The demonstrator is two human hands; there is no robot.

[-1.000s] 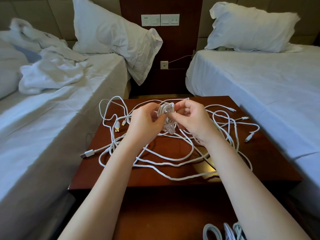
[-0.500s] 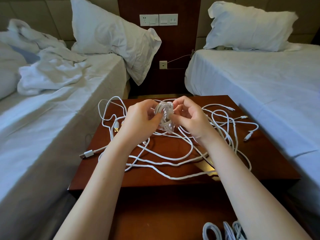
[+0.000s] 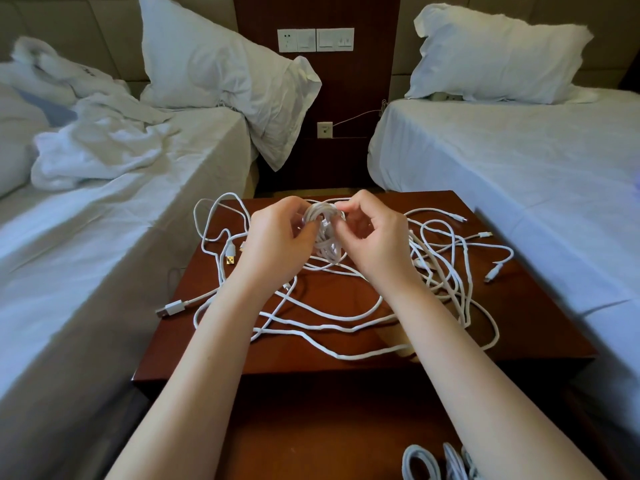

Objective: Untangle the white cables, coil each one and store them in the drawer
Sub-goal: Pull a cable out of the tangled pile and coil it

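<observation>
A small coil of white cable (image 3: pixel 325 230) is held upright above the brown nightstand top (image 3: pixel 346 351). My left hand (image 3: pixel 277 237) grips its left side, and my right hand (image 3: pixel 377 237) pinches its upper right edge. Below and around both hands, a tangle of loose white cables (image 3: pixel 329 323) sprawls over the tabletop, with USB plugs at the left (image 3: pixel 169 310) and small connectors at the right (image 3: pixel 493 273). Coiled white cables (image 3: pixel 420 464) lie in the open drawer (image 3: pixel 311 427) at the bottom.
A bed with rumpled white bedding (image 3: pixel 86 202) flanks the nightstand on the left, a made bed (image 3: pixel 519 174) on the right. Pillows lean at both headboards. A wall panel with sockets and switches (image 3: pixel 315 39) stands behind.
Both hands have stayed at the coil, working it slightly; the right hand's fingers have shifted to the coil's top edge. The loose tangle lies as before.
</observation>
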